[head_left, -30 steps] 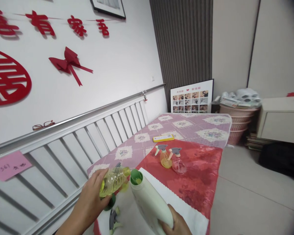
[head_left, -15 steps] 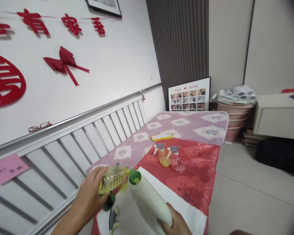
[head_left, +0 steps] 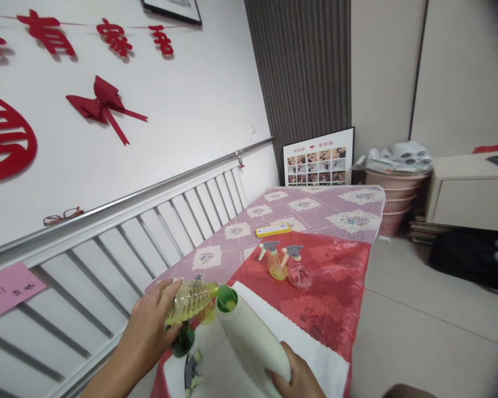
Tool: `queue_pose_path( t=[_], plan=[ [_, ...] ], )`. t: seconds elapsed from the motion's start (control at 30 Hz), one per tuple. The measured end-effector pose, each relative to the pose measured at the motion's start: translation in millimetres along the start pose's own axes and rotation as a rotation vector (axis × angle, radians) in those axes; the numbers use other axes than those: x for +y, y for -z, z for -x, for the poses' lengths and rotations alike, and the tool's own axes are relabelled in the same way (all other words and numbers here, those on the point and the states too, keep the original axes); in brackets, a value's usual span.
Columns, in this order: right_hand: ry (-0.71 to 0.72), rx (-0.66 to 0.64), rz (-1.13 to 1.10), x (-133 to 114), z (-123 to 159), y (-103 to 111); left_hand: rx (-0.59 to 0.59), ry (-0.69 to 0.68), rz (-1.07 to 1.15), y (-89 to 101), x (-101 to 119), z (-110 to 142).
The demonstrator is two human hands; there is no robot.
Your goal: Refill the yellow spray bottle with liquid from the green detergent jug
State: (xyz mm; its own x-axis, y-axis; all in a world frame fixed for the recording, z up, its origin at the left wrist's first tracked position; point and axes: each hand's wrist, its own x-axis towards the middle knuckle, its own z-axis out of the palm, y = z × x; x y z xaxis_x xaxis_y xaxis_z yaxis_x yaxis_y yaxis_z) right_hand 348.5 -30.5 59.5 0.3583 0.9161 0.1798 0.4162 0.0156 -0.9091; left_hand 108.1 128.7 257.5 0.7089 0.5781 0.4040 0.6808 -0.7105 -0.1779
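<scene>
Transfer looks mid-way

My left hand (head_left: 151,312) grips the clear bottle (head_left: 193,298), mouth at the pale jug (head_left: 253,345); my right hand (head_left: 297,371) is closed round that, over the tabletop (head_left: 302,204). Two sprayers (head_left: 278,270) look assembled; loose spray head (head_left: 188,368) likely left to fit

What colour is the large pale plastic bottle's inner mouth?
The inner mouth is green, best seen in the head view.

My left fingers (head_left: 166,294) hold yellowish bottle (head_left: 191,301) tipped, mouth at green opening (head_left: 227,299) of pale bottle (head_left: 251,340); my right fingers (head_left: 295,367) clasp pale bottle, slanted; yellow spray bottle (head_left: 278,271), pink spray bottle (head_left: 299,277) stand on red cloth (head_left: 332,318).
</scene>
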Motion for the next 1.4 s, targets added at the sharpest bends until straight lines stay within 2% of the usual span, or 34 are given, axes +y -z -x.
queue_pose_path(
  t=[0.87, 1.4],
  plan=[
    [0.02, 0.027, -0.011, 8, -3, -3, -0.001, -0.057, -0.104, 9.5, -6, -7],
    [0.025, 0.022, -0.033, 1, -3, -1, -0.023, -0.047, -0.16, 20.1, 3, -7]
  ],
)
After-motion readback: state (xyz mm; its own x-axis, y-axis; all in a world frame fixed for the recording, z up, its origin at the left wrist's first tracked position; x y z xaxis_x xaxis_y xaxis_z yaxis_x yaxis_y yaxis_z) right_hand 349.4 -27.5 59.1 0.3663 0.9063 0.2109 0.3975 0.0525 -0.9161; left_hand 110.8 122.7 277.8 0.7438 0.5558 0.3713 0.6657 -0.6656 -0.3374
